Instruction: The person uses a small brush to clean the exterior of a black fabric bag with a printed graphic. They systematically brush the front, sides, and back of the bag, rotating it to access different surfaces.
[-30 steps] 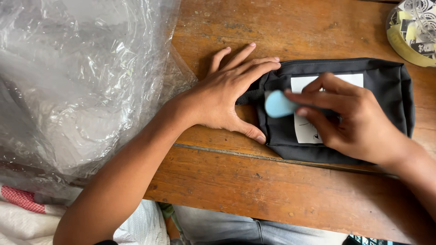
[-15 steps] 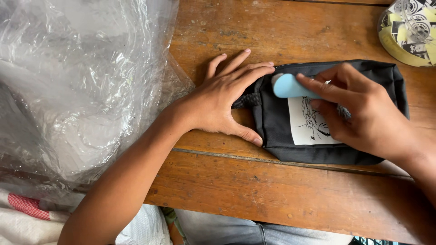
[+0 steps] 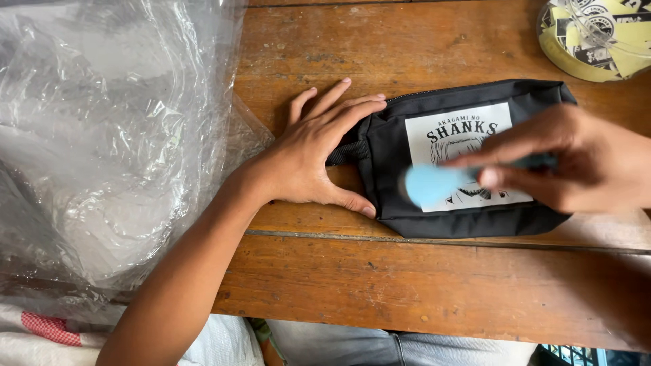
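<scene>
Nearest you, the wooden bench edge runs bare w/ a plank seam just under the work. Your left hand lies flat, fingers spread, nothing in its grip; thumb and fingertips press against the left end of the black pouch, by the look of it to pin it so it can't slide. Pouch lies flat on the bench, centre-right, white printed patch facing up. Your right hand comes in from the right, its grip closed on a light-blue tool, blurred, rounded end right over the patch's lower left; can't tell if it's touching. Left of all that, crumpled clear plastic sheeting. Far right corner: a yellow roll, well apart.
</scene>
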